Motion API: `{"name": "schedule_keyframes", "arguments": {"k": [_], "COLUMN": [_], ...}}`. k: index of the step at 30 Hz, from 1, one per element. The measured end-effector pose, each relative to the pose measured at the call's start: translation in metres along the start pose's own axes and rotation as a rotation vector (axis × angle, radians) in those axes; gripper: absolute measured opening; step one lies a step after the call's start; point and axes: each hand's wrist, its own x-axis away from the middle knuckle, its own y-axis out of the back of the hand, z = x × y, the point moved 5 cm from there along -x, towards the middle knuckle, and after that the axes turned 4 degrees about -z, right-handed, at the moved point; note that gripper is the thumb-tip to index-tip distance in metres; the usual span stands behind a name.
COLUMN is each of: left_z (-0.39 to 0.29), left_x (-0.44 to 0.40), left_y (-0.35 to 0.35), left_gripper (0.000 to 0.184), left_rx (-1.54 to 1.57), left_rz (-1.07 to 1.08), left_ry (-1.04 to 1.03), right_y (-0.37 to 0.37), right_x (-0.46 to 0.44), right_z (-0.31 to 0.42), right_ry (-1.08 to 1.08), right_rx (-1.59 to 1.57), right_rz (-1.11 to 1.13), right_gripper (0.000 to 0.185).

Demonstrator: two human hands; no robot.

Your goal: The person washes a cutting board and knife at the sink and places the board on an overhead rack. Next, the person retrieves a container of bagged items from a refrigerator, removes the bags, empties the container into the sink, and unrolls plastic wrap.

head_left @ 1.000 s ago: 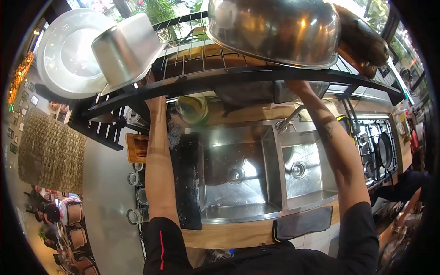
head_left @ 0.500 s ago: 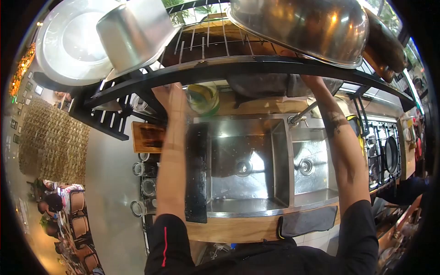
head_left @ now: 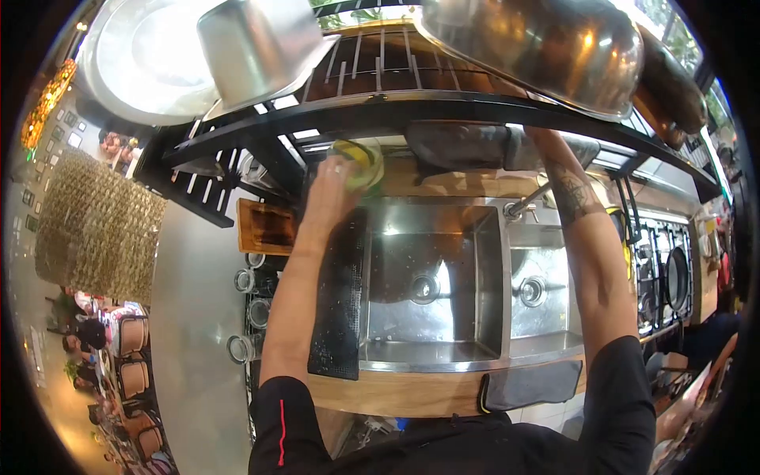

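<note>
My left hand (head_left: 334,178) is at the left side of a clear round container (head_left: 370,176) holding something yellow and green, behind the sink. Motion smears its fingers, so whether they grip anything is unclear. My right forearm reaches up behind the black rack's front bar (head_left: 443,105), below a large upturned steel bowl (head_left: 546,51). The rack and bowl hide most of my right hand (head_left: 540,136), fingers included. Beside it, dark grey cloths (head_left: 459,148) hang under the rack.
Below lies a double steel sink (head_left: 489,293) with a tap (head_left: 518,208). A black mat (head_left: 336,336) lies left of it, and a folded grey cloth (head_left: 532,385) on the front edge. Several glasses (head_left: 240,348) and a wooden box (head_left: 265,227) stand left; a stove (head_left: 661,269) stands right.
My left hand has moved from under the rack's left part rightward and down to the clear container. My right arm stays raised behind the rack bar. The view has shifted slightly.
</note>
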Motion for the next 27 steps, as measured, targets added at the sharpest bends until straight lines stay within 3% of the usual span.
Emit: {"name": "schedule_keyframes", "arguments": {"k": [2, 3, 4, 6, 7, 9, 11, 13, 15, 17, 21, 25, 27], "left_z": [0.001, 0.011, 0.02, 0.029, 0.031, 0.026, 0.023, 0.031, 0.025, 0.015, 0.01, 0.01, 0.01], "left_x": [0.001, 0.003, 0.001, 0.0, 0.002, -0.003, -0.003, 0.013, 0.019, 0.022, 0.026, 0.025, 0.019], "left_y": [-0.013, -0.021, -0.02, -0.023, -0.019, -0.003, -0.001, -0.011, -0.012, -0.003, -0.003, -0.007, -0.009], "left_gripper": [0.018, 0.016, 0.016, 0.013, 0.012, 0.013, 0.018, 0.019, 0.02, 0.021, 0.02, 0.018, 0.017], "left_rx": [0.029, 0.011, 0.008, 0.066, 0.061, 0.121, 0.192, 0.237, 0.294, 0.13, 0.117, 0.091, 0.089], "left_rz": [-0.038, 0.064, 0.061, 0.196, 0.102, 0.126, 0.179, 0.107, 0.043, -0.03, -0.056, -0.055, -0.043], "left_ry": [-0.019, 0.129, 0.144, 0.023, -0.091, -0.126, -0.111, -0.086, -0.086, -0.142, -0.09, -0.01, 0.014], "right_y": [0.005, 0.006, 0.006, 0.004, 0.006, 0.008, 0.015, 0.004, -0.01, -0.028, -0.051, -0.055, -0.043], "right_x": [0.002, 0.001, -0.004, -0.018, -0.024, -0.029, -0.027, -0.026, -0.017, -0.014, -0.01, -0.001, -0.002], "right_z": [-0.002, -0.003, -0.005, -0.006, -0.008, -0.01, -0.008, -0.008, 0.003, 0.001, 0.025, 0.047, 0.074], "right_ry": [0.039, 0.065, 0.106, 0.255, 0.323, 0.374, 0.022, -0.228, -0.095, -0.209, -0.402, -0.218, -0.334], "right_rx": [-0.007, 0.001, 0.035, 0.201, 0.269, 0.32, -0.073, -0.464, -0.273, -0.345, -0.43, -0.156, -0.272], "right_rz": [-0.04, -0.057, -0.069, -0.132, -0.169, -0.219, 0.003, 0.017, -0.161, -0.135, -0.084, -0.276, -0.237], "right_gripper": [0.037, 0.037, 0.037, 0.037, 0.037, 0.037, 0.046, 0.054, 0.055, 0.043, 0.039, 0.036, 0.035]}}
